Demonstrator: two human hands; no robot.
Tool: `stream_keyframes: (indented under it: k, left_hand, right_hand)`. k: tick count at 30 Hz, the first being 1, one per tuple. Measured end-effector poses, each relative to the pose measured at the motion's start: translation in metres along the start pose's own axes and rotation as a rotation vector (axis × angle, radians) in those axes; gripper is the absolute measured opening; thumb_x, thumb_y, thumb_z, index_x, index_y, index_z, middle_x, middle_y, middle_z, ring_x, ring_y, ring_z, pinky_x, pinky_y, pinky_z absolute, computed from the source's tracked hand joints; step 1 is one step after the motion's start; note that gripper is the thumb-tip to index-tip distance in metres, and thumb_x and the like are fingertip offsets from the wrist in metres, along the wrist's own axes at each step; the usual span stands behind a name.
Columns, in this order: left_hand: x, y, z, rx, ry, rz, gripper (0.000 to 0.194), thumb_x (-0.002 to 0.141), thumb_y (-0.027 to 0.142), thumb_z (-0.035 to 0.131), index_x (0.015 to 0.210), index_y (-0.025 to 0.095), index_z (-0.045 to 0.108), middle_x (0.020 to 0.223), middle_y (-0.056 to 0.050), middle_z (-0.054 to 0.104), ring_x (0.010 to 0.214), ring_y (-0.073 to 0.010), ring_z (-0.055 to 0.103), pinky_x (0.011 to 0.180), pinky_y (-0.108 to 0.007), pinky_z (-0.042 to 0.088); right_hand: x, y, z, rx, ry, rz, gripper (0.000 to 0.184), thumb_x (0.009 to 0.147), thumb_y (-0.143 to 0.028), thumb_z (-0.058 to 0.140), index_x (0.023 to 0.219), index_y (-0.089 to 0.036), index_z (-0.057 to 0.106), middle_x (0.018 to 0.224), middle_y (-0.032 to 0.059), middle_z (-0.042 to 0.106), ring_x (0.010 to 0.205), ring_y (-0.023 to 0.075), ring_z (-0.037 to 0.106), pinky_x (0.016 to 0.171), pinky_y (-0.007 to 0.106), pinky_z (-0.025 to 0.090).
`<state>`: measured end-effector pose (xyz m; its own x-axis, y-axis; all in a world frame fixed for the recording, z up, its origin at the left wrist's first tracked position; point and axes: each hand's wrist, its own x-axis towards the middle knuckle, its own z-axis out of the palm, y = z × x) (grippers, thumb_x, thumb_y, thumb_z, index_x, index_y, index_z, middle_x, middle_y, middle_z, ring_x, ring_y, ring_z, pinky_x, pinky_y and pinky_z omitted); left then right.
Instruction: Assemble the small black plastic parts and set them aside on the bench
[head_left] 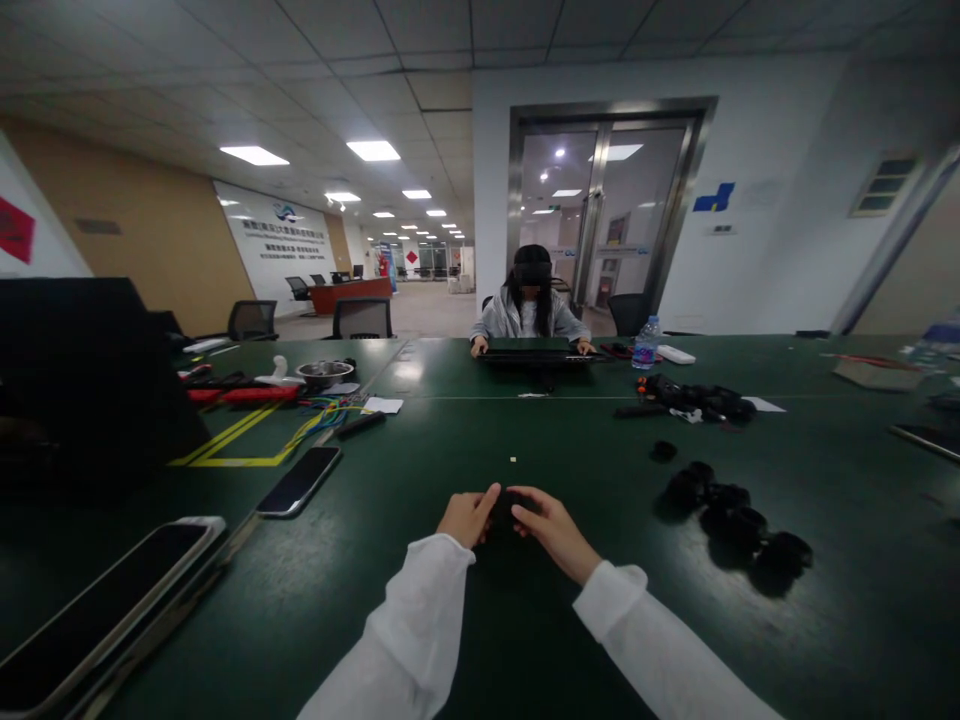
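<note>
Between my two hands is a small dark object (504, 512), which I hold just above the green table. It is black against dark green, so its exact kind does not show. My left hand (469, 516) is closed on its left side, thumb pointing up and forward. On the other side my right hand (551, 525) curls its fingers and thumb around the right edge in a loose pinch. A tiny pale square (513, 459) lies on the table just beyond my fingertips. To the right are several black rounded pieces (739, 515) in a row, with a single one (664, 451) behind.
A phone (300, 482) and a larger phone-like device (112, 600) lie left, near a black panel (90, 380). Coloured wires (319, 418) and a metal bowl (325, 374) sit farther back. Opposite, a person (529, 300) holds a dark flat object. A water bottle (646, 343) stands back right.
</note>
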<state>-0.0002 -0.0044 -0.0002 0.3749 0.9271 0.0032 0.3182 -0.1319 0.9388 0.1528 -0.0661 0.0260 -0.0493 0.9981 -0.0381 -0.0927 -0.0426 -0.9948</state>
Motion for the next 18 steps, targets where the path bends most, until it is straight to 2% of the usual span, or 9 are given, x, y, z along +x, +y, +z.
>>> stream_keyframes:
  k: [2, 3, 5, 7, 10, 14, 16, 18]
  left_hand:
    - [-0.0029, 0.0032, 0.0027, 0.022, 0.119, 0.072, 0.048, 0.072, 0.054, 0.041, 0.052, 0.012, 0.053, 0.045, 0.001, 0.048, 0.033, -0.0071, 0.043, 0.033, -0.018, 0.033]
    - [-0.0039, 0.0047, 0.0035, -0.010, 0.194, 0.156, 0.042, 0.072, 0.050, 0.044, 0.058, 0.012, 0.055, 0.055, -0.001, 0.053, 0.037, -0.0068, 0.045, 0.034, -0.018, 0.035]
    - [-0.0043, 0.0064, 0.0043, -0.046, 0.218, 0.183, 0.033, 0.072, 0.046, 0.047, 0.080, 0.015, 0.057, 0.080, -0.003, 0.056, 0.045, -0.0062, 0.049, 0.038, -0.017, 0.039]
    - [-0.0031, 0.0064, 0.0041, -0.079, 0.198, 0.179, 0.032, 0.072, 0.043, 0.049, 0.090, 0.017, 0.055, 0.088, -0.004, 0.054, 0.049, -0.0065, 0.050, 0.039, -0.018, 0.042]
    - [-0.0010, 0.0049, 0.0024, -0.144, 0.095, 0.163, 0.032, 0.073, 0.039, 0.049, 0.092, 0.013, 0.054, 0.076, -0.003, 0.056, 0.051, -0.0081, 0.052, 0.044, -0.021, 0.047]
    - [-0.0007, 0.0044, -0.0002, -0.226, -0.009, 0.172, 0.050, 0.057, 0.030, 0.068, 0.101, 0.013, 0.050, 0.090, -0.005, 0.056, 0.060, -0.0085, 0.055, 0.055, -0.025, 0.051]
    - [-0.0007, 0.0035, -0.0005, -0.241, -0.007, 0.171, 0.053, 0.057, 0.031, 0.068, 0.103, 0.014, 0.049, 0.090, -0.005, 0.056, 0.059, -0.0076, 0.055, 0.054, -0.024, 0.051]
    - [-0.0004, 0.0016, 0.0005, -0.227, 0.022, 0.157, 0.046, 0.063, 0.037, 0.061, 0.102, 0.015, 0.049, 0.077, -0.001, 0.057, 0.050, -0.0061, 0.053, 0.046, -0.020, 0.049]
  right_hand:
    - [0.0005, 0.0007, -0.0002, -0.012, -0.016, -0.011, 0.039, 0.063, -0.030, 0.061, 0.099, -0.018, 0.054, 0.093, 0.0040, 0.057, 0.066, 0.0111, 0.054, 0.062, 0.027, 0.044]
    - [0.0011, 0.0013, -0.0001, -0.013, -0.020, -0.022, 0.038, 0.063, -0.029, 0.062, 0.098, -0.018, 0.055, 0.092, 0.0039, 0.056, 0.066, 0.0109, 0.054, 0.062, 0.028, 0.044]
    - [0.0024, 0.0030, 0.0006, -0.009, -0.021, -0.048, 0.037, 0.061, -0.028, 0.063, 0.097, -0.018, 0.056, 0.091, 0.0035, 0.056, 0.064, 0.0104, 0.054, 0.061, 0.028, 0.043]
    - [0.0038, 0.0045, 0.0011, 0.012, -0.006, -0.047, 0.036, 0.061, -0.027, 0.063, 0.095, -0.018, 0.056, 0.089, 0.0030, 0.057, 0.062, 0.0100, 0.053, 0.060, 0.028, 0.043]
    - [0.0056, 0.0057, 0.0006, 0.125, 0.034, -0.028, 0.034, 0.062, -0.027, 0.063, 0.094, -0.019, 0.057, 0.084, 0.0020, 0.057, 0.061, 0.0092, 0.053, 0.060, 0.027, 0.042]
    - [0.0075, 0.0074, -0.0028, 0.265, 0.041, -0.030, 0.030, 0.064, -0.027, 0.061, 0.093, -0.019, 0.058, 0.084, 0.0015, 0.056, 0.060, 0.0081, 0.053, 0.061, 0.026, 0.042]
    - [0.0080, 0.0089, -0.0041, 0.269, 0.024, -0.039, 0.032, 0.065, -0.027, 0.061, 0.095, -0.020, 0.057, 0.086, 0.0018, 0.056, 0.061, 0.0078, 0.053, 0.063, 0.026, 0.042]
    - [0.0078, 0.0101, -0.0043, 0.241, 0.005, -0.053, 0.034, 0.065, -0.026, 0.060, 0.098, -0.020, 0.056, 0.089, 0.0021, 0.056, 0.063, 0.0078, 0.053, 0.065, 0.027, 0.042]
